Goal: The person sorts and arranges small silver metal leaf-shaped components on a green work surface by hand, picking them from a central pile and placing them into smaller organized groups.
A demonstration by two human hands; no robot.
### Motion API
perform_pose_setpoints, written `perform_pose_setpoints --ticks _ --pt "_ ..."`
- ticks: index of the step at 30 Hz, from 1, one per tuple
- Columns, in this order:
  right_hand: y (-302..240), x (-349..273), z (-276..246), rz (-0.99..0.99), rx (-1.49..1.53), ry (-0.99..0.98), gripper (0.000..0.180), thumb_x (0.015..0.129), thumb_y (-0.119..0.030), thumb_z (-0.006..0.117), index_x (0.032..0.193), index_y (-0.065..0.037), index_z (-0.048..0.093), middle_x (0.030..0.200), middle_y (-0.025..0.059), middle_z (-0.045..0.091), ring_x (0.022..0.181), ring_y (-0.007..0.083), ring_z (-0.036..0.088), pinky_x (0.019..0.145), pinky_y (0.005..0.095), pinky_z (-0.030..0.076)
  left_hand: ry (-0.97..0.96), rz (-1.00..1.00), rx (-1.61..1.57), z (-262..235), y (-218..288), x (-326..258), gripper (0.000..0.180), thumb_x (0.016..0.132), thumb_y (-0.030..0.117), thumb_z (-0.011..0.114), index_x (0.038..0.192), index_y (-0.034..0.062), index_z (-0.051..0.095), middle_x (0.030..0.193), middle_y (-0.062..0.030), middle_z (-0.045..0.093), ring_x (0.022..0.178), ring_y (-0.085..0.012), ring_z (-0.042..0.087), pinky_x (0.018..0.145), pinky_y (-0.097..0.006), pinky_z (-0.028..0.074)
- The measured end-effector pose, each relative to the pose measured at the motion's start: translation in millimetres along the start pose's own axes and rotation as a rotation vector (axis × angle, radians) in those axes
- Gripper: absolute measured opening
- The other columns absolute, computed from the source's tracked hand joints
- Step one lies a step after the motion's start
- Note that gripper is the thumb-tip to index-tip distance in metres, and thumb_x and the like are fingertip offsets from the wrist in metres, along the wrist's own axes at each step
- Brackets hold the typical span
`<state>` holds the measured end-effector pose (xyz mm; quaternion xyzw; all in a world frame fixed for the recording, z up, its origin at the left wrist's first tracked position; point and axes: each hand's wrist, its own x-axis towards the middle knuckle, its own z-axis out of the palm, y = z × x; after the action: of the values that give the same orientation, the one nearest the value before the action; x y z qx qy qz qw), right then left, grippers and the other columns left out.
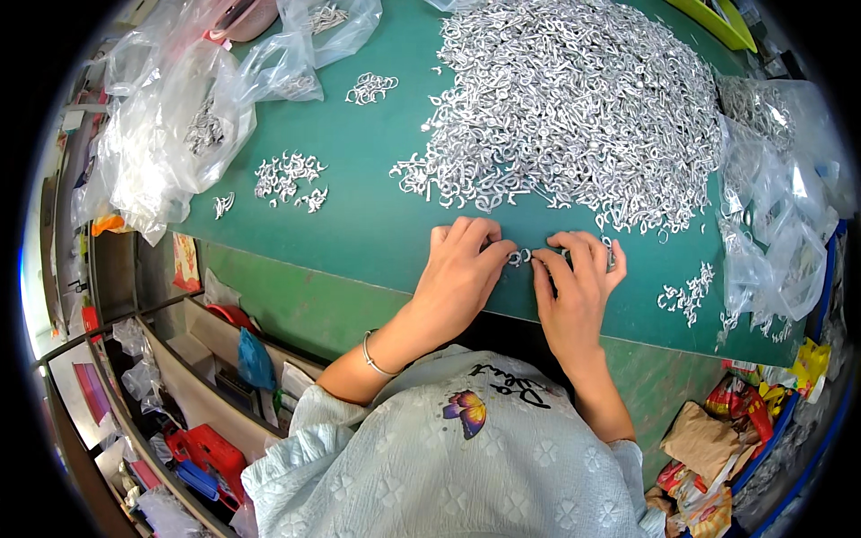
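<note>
My left hand [459, 272] is closed in a pinch, its thumb and forefinger at a small curved silver metal piece [515, 258]. Close beside that, another small curved silver piece [526, 256] meets the fingertips of my right hand [578, 282], whose fingers are bent inward. More silver bits [611, 255] show by the right hand's outer fingers, partly hidden. Both hands rest low over the green tabletop [359, 224], close to its near edge. Just beyond them spreads a large pile of small silver metal pieces [574, 108], many of them curved or ring-shaped.
Small heaps of silver pieces lie at left [287, 176], far left-centre [370, 88] and right [689, 294]. Clear plastic bags [152, 134] cover the left end; more plastic bags [780, 242] lie at the right. A pink basket [247, 20] and a yellow-green tray [722, 22] stand at the back.
</note>
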<state>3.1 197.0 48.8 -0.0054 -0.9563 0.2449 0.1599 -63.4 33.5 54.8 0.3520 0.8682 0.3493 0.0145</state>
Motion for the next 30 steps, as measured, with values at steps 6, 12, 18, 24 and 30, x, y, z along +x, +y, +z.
perform_pose_setpoints --ticks 6,12,18,24,30 --pt "-5 5 -1 -0.001 0.024 -0.009 0.017 0.079 -0.009 0.072 0.095 -0.007 0.067 0.105 0.0029 0.057 0.106 0.0231 0.053 0.105 0.0564 0.022 -0.015 -0.007 0.011 -3 1 1 0.031 0.078 -0.003 0.069 0.106 0.0068 0.065 0.102 -0.0054 0.054 0.093 -0.0227 0.053 0.079 -0.036 0.035" --pt "-1 6 5 -0.012 0.015 0.014 0.015 0.080 -0.008 0.071 0.095 -0.006 0.067 0.101 0.0024 0.057 0.102 0.0225 0.053 0.104 0.0531 0.023 0.020 -0.018 -0.019 -2 -4 -2 0.026 0.078 -0.003 0.069 0.101 0.0066 0.063 0.099 -0.0060 0.053 0.092 -0.0238 0.052 0.080 -0.036 0.035" --pt "-4 22 17 -0.068 0.045 0.029 0.014 0.082 -0.007 0.070 0.095 -0.006 0.066 0.093 0.0027 0.057 0.093 0.0209 0.054 0.094 0.0460 0.031 0.081 -0.088 0.016 -7 -3 -7 0.024 0.078 -0.004 0.068 0.099 0.0066 0.063 0.097 -0.0064 0.053 0.092 -0.0243 0.052 0.080 -0.036 0.035" --pt "-12 30 23 -0.119 0.241 -0.051 0.014 0.082 -0.008 0.070 0.096 -0.005 0.067 0.091 0.0033 0.059 0.088 0.0209 0.054 0.082 0.0395 0.034 0.122 -0.149 0.002 -20 -7 -12 0.029 0.079 -0.009 0.063 0.105 0.0056 0.063 0.102 -0.0068 0.056 0.093 -0.0252 0.053 0.081 -0.036 0.035" --pt "-10 22 7 -0.065 0.240 -0.042 0.018 0.080 -0.010 0.073 0.096 -0.006 0.067 0.093 0.0031 0.059 0.089 0.0215 0.054 0.082 0.0395 0.034 0.148 -0.090 -0.040 -19 -10 -11 0.035 0.080 -0.008 0.061 0.114 0.0036 0.062 0.107 -0.0090 0.057 0.097 -0.0265 0.054 0.084 -0.037 0.036"
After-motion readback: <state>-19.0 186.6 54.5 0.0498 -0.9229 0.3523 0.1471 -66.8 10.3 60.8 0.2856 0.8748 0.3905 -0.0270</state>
